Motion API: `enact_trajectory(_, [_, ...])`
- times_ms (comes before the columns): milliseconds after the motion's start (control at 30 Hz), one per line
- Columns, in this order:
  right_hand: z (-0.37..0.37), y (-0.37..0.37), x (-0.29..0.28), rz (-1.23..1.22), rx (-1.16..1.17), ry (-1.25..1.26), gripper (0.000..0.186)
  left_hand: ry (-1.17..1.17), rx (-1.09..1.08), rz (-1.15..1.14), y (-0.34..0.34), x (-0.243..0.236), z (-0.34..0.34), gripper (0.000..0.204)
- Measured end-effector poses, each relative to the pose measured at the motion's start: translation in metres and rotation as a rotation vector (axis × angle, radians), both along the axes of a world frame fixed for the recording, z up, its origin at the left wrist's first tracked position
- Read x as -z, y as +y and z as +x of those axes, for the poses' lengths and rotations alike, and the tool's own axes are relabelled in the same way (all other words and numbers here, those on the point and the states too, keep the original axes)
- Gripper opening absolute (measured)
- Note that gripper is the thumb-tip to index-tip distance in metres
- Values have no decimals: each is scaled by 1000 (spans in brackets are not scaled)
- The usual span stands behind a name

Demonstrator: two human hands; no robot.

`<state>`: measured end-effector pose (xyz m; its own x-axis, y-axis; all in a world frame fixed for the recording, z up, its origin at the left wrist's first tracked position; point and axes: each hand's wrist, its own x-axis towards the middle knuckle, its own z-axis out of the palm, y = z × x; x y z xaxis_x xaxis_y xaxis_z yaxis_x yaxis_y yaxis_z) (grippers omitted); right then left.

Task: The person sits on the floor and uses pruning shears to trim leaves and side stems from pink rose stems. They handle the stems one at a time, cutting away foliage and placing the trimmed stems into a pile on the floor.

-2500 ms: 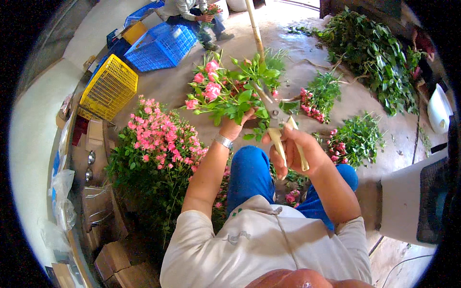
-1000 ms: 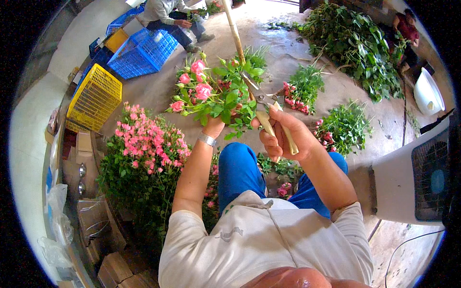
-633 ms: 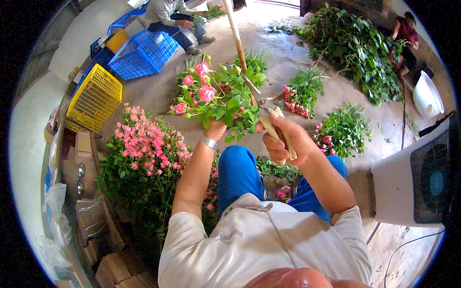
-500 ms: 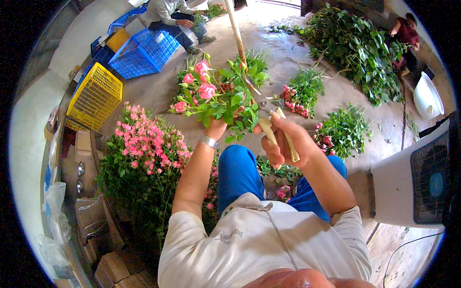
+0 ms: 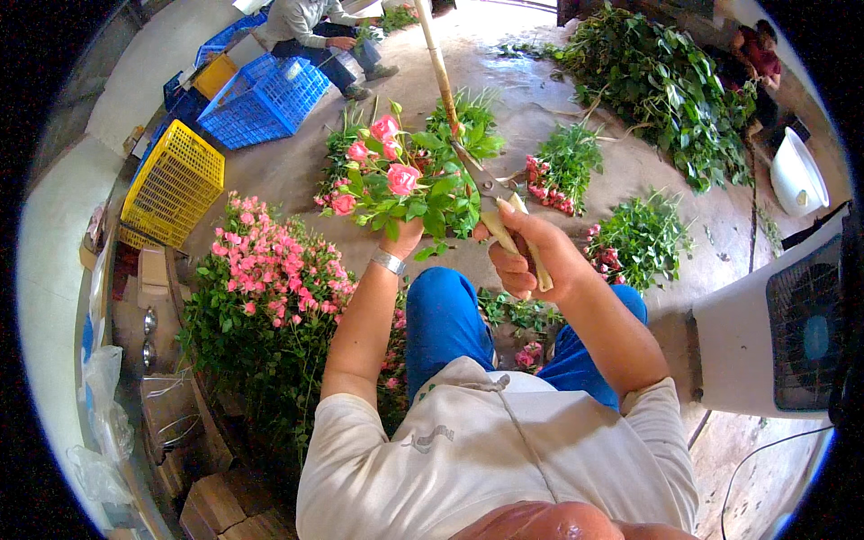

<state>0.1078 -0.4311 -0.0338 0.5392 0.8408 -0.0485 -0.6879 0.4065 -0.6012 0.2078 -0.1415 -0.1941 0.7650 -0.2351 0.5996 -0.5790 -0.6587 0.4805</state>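
Note:
Out in front of my knees, my left hand (image 5: 402, 238) grips a bunch of pink roses (image 5: 402, 178) from below; leaves cover most of its fingers. Large pink blooms and buds lean to the left of the bunch, green foliage to the right. My right hand (image 5: 538, 256) is wrapped round the cream handles of pruning shears (image 5: 487, 184). Their blades point up and away along the right side of the foliage. By the blade tips ends a long wooden pole (image 5: 437, 72); whether they touch, I cannot tell.
A big mass of pink roses (image 5: 279, 261) stands left of my legs. Rose bundles (image 5: 562, 171) lie on the floor ahead and right. Yellow (image 5: 175, 184) and blue crates (image 5: 265, 101) stand left. A white fan unit (image 5: 765, 324) is at right. Two people sit farther off beside greenery (image 5: 666, 99).
The rose bunch in my left hand has shifted slightly to the right and down. The shears' handles look a little closer together in my right hand.

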Motion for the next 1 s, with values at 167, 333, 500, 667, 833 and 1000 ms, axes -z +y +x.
enact_trajectory(167, [-27, -6, -4, 51, -142, -140, 53, 424, 49, -388, -18, -44, -21, 29])
enact_trajectory(333, [-12, -19, 1, 289, -70, -108, 55, 530, 229, -602, 12, -31, -18, 43])
enact_trajectory(500, [18, -20, 17, 77, -75, 97, 53, 548, 213, -712, 4, -48, -14, 42])
enact_trajectory(667, [4, -8, 26, 99, -191, 56, 50, 532, 195, -747, -1, -52, -17, 42])
enact_trajectory(833, [-1, -3, 24, 59, -243, 85, 50, 555, 205, -771, -5, -55, -12, 41])
enact_trajectory(1000, [-1, 1, 24, 9, -222, 62, 51, 576, 216, -787, -8, -55, -10, 41])
